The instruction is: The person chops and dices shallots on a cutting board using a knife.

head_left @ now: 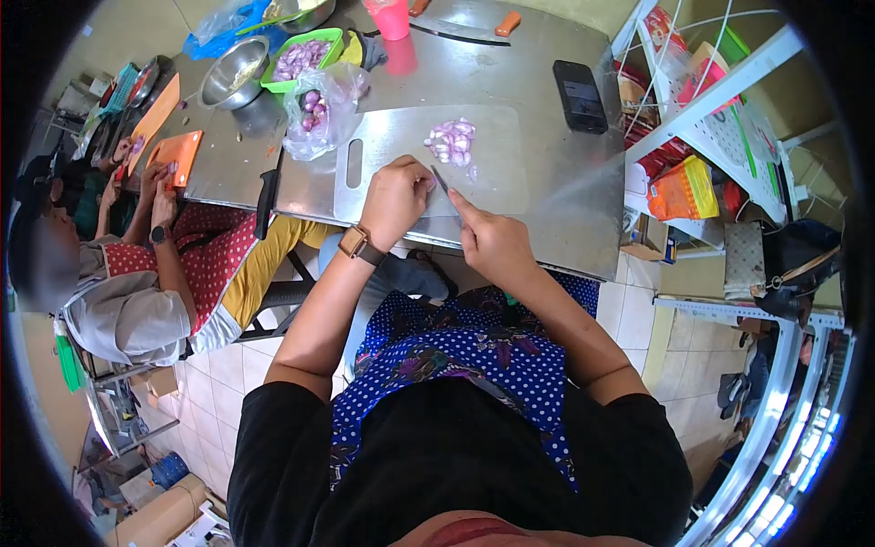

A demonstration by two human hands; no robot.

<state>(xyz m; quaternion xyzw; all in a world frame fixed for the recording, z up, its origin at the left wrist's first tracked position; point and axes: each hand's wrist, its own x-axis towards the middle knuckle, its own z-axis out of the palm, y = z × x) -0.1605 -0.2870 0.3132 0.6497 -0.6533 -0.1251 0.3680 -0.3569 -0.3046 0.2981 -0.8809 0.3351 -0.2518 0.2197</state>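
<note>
On a pale cutting board (pixel 394 135), the left hand (pixel 399 193) pinches what looks like a shallot piece (pixel 428 182) — fingertips best kept tucked from the knife (pixel 439 177). Cut shallots (pixel 450 141) lie just beyond; the right hand (pixel 497 242), apart from the left, grips the knife — short, steady strokes should serve.

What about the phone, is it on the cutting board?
No, the phone lies on the metal table, to the right of the board.
</note>
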